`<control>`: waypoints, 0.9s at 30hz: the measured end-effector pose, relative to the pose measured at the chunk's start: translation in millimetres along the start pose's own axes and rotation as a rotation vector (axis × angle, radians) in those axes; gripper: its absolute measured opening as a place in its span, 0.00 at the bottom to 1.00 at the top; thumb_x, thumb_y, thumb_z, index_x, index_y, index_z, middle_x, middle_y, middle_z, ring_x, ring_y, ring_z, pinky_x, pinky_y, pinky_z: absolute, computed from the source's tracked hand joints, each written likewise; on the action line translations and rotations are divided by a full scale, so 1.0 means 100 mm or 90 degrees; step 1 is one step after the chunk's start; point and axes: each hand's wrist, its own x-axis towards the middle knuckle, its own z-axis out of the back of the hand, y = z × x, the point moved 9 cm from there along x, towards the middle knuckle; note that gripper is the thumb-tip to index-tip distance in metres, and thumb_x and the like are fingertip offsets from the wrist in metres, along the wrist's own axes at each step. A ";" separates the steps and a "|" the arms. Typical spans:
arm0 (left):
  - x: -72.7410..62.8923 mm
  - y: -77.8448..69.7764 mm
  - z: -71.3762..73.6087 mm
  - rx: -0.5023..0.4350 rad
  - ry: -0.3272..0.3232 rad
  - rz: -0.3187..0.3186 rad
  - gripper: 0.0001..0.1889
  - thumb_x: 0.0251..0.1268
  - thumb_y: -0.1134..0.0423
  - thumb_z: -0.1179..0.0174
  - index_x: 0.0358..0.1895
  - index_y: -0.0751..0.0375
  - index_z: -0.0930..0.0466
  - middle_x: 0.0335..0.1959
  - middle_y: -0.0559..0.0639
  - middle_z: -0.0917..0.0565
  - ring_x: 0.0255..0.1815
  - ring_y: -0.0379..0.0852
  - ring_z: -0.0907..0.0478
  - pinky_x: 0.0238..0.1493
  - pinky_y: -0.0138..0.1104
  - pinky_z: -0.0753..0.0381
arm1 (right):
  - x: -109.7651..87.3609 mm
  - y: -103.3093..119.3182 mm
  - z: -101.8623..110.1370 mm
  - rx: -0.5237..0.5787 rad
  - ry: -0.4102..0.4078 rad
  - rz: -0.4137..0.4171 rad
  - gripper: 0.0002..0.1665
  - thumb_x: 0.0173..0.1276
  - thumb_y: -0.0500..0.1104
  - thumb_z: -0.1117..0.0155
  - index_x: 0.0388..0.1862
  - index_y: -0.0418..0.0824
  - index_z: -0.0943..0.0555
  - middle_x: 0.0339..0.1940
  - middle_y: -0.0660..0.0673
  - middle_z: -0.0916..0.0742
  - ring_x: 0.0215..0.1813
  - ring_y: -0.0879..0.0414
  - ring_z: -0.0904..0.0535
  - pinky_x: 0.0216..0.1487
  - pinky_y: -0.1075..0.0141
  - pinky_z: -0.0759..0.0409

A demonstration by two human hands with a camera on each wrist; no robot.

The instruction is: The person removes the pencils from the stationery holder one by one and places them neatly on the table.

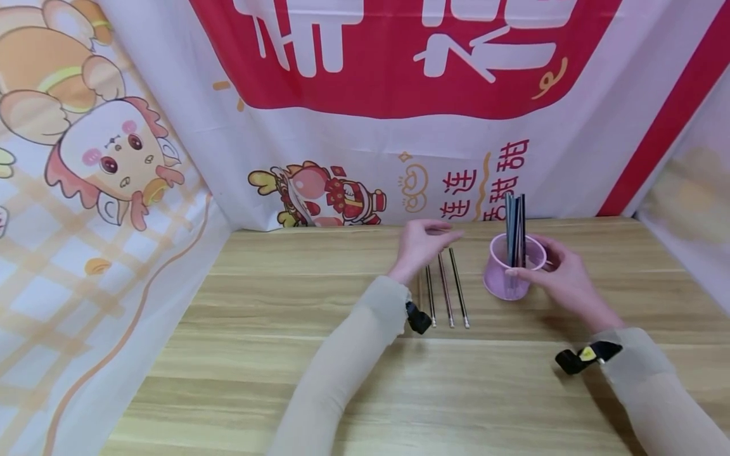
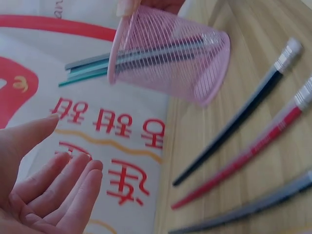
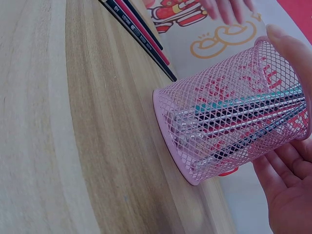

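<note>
Tabletop (image 1: 228,367) separates cup (image 1: 499,283) from pencils (image 1: 446,291) leftward. My right hand (image 1: 564,277) grips the cup's rim (image 2: 111,66); my left hand (image 1: 419,247), thumb apart, holds nothing.

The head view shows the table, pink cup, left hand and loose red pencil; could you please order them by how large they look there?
Largest: table
Middle: pink cup and left hand, too alike to rank
Smallest: loose red pencil

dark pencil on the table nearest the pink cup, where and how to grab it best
Probably pinch across mid shaft, from above: the slim dark pencil lies flat on the table, with gaps toward both the pink cup and the red pencil.
</note>
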 end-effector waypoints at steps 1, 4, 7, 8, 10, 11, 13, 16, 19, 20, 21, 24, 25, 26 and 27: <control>0.01 -0.05 -0.04 0.001 0.002 -0.007 0.18 0.57 0.54 0.22 0.49 0.56 0.11 0.39 0.42 0.11 0.37 0.35 0.16 0.40 0.29 0.15 | 0.00 0.00 0.00 -0.001 0.000 0.001 0.52 0.63 0.55 0.23 0.80 0.41 0.37 0.71 0.34 0.26 0.62 0.43 0.27 0.47 0.84 0.26; 0.03 -0.18 -0.19 0.022 0.010 -0.032 0.17 0.56 0.53 0.23 0.48 0.53 0.11 0.40 0.41 0.11 0.38 0.33 0.17 0.41 0.27 0.16 | 0.02 -0.02 0.01 0.001 -0.001 -0.001 0.52 0.64 0.54 0.23 0.80 0.41 0.38 0.71 0.34 0.26 0.63 0.42 0.27 0.47 0.84 0.26; 0.06 -0.28 -0.34 0.051 0.017 -0.052 0.17 0.57 0.52 0.23 0.48 0.51 0.11 0.40 0.39 0.11 0.38 0.30 0.18 0.41 0.25 0.17 | 0.02 -0.02 0.01 0.003 -0.002 0.001 0.52 0.64 0.53 0.23 0.80 0.41 0.38 0.71 0.34 0.26 0.63 0.42 0.27 0.47 0.84 0.26; 0.07 -0.30 -0.38 0.060 0.019 -0.057 0.17 0.56 0.51 0.23 0.48 0.50 0.11 0.40 0.38 0.11 0.37 0.30 0.18 0.40 0.24 0.17 | 0.02 -0.01 0.01 0.004 -0.001 0.003 0.52 0.64 0.53 0.23 0.80 0.40 0.38 0.71 0.34 0.26 0.63 0.42 0.26 0.47 0.83 0.26; 0.09 -0.33 -0.48 0.075 0.025 -0.063 0.17 0.56 0.50 0.23 0.48 0.49 0.11 0.39 0.37 0.11 0.36 0.28 0.19 0.39 0.23 0.18 | 0.02 0.00 0.01 0.005 0.000 0.005 0.51 0.64 0.53 0.22 0.79 0.41 0.37 0.71 0.35 0.26 0.63 0.42 0.26 0.48 0.83 0.26; 0.10 -0.34 -0.53 0.077 0.029 -0.065 0.17 0.56 0.50 0.23 0.48 0.49 0.11 0.39 0.37 0.11 0.36 0.27 0.19 0.39 0.22 0.18 | 0.01 0.00 0.01 0.006 0.000 0.006 0.51 0.64 0.53 0.22 0.79 0.41 0.37 0.70 0.35 0.25 0.62 0.42 0.26 0.47 0.83 0.25; 0.12 -0.36 -0.62 0.081 0.037 -0.076 0.18 0.56 0.50 0.23 0.48 0.50 0.11 0.38 0.37 0.11 0.35 0.27 0.19 0.38 0.21 0.19 | 0.01 0.02 0.01 0.005 -0.003 0.011 0.51 0.63 0.54 0.22 0.79 0.40 0.36 0.70 0.35 0.25 0.62 0.42 0.26 0.47 0.83 0.25; 0.13 -0.37 -0.73 0.085 0.041 -0.095 0.18 0.56 0.51 0.22 0.48 0.52 0.10 0.37 0.37 0.12 0.34 0.26 0.20 0.38 0.20 0.20 | 0.00 0.04 0.01 -0.003 -0.005 0.014 0.51 0.64 0.54 0.23 0.79 0.40 0.36 0.70 0.34 0.25 0.62 0.42 0.26 0.47 0.83 0.26; 0.14 -0.36 -0.80 0.091 0.034 -0.104 0.18 0.55 0.52 0.22 0.48 0.53 0.10 0.36 0.38 0.12 0.33 0.26 0.20 0.37 0.19 0.20 | 0.00 0.03 0.01 -0.013 -0.003 0.004 0.52 0.64 0.56 0.23 0.79 0.42 0.37 0.71 0.35 0.26 0.63 0.42 0.27 0.47 0.83 0.26; 0.14 -0.35 -0.82 0.094 0.030 -0.102 0.19 0.55 0.51 0.22 0.48 0.53 0.11 0.36 0.39 0.12 0.33 0.26 0.20 0.37 0.19 0.20 | 0.00 0.03 0.00 -0.015 0.000 0.001 0.52 0.64 0.57 0.23 0.80 0.42 0.37 0.72 0.35 0.26 0.63 0.42 0.27 0.47 0.83 0.26; 0.14 -0.34 -0.83 0.093 0.027 -0.101 0.19 0.54 0.51 0.21 0.48 0.53 0.11 0.37 0.39 0.11 0.33 0.26 0.20 0.37 0.19 0.20 | 0.01 0.02 0.00 -0.018 0.002 -0.005 0.53 0.63 0.58 0.24 0.80 0.42 0.38 0.72 0.35 0.27 0.64 0.42 0.28 0.47 0.83 0.26; 0.14 -0.29 -0.88 0.096 0.022 -0.093 0.21 0.53 0.51 0.21 0.50 0.52 0.11 0.39 0.39 0.11 0.34 0.26 0.20 0.37 0.19 0.20 | 0.01 0.01 -0.01 -0.014 0.002 -0.008 0.53 0.64 0.57 0.24 0.80 0.42 0.38 0.72 0.35 0.27 0.64 0.42 0.28 0.47 0.83 0.26; 0.14 -0.28 -0.89 0.098 0.020 -0.092 0.21 0.53 0.50 0.21 0.50 0.51 0.11 0.39 0.39 0.11 0.34 0.26 0.20 0.37 0.19 0.20 | 0.01 0.01 -0.01 -0.011 0.001 -0.005 0.52 0.64 0.56 0.23 0.80 0.42 0.38 0.72 0.35 0.27 0.64 0.42 0.27 0.47 0.83 0.26; 0.14 -0.26 -0.90 0.100 0.017 -0.091 0.21 0.53 0.50 0.21 0.50 0.51 0.11 0.39 0.40 0.11 0.34 0.26 0.20 0.37 0.19 0.20 | 0.01 0.00 -0.01 -0.007 -0.001 -0.003 0.52 0.64 0.56 0.23 0.80 0.42 0.37 0.72 0.35 0.26 0.64 0.43 0.27 0.47 0.83 0.26; 0.15 -0.25 -0.90 0.102 0.014 -0.093 0.21 0.53 0.50 0.21 0.50 0.51 0.11 0.39 0.40 0.11 0.34 0.26 0.20 0.38 0.19 0.20 | 0.02 -0.01 -0.01 -0.005 0.001 -0.005 0.52 0.64 0.55 0.23 0.80 0.42 0.37 0.72 0.35 0.27 0.64 0.43 0.27 0.47 0.84 0.27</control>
